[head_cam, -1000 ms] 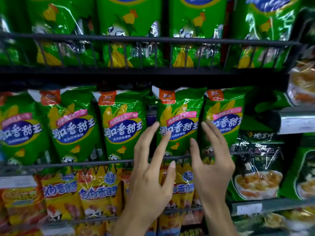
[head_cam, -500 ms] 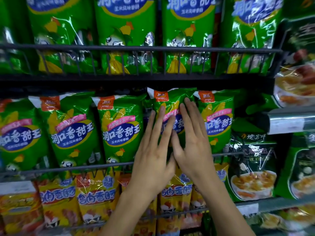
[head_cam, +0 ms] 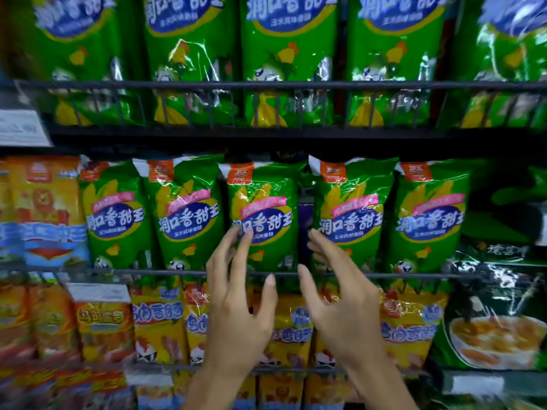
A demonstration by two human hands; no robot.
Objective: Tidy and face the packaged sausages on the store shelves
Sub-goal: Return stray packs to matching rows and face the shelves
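Several green sausage packs with blue labels stand upright in a row on the middle wire shelf (head_cam: 165,272). My left hand (head_cam: 239,303) is raised in front of the third green pack (head_cam: 263,208), fingers spread, fingertips near its blue label. Between the third pack and the fourth green pack (head_cam: 349,208) my right hand (head_cam: 340,303) hovers with loosely curved fingers that hold nothing. A narrow dark gap with something purple shows between these two packs.
Bigger green packs (head_cam: 287,57) fill the top wire shelf (head_cam: 296,84). Yellow sausage packs (head_cam: 159,324) line the lower shelf. Orange packs (head_cam: 41,202) stand at the left, dark green soup packs (head_cam: 491,315) at the right. A price tag (head_cam: 22,127) hangs upper left.
Both hands have come off the fourth green pack, moved apart and dropped lower. The view has shifted, so the shelves now sit further right and lower in the frame.
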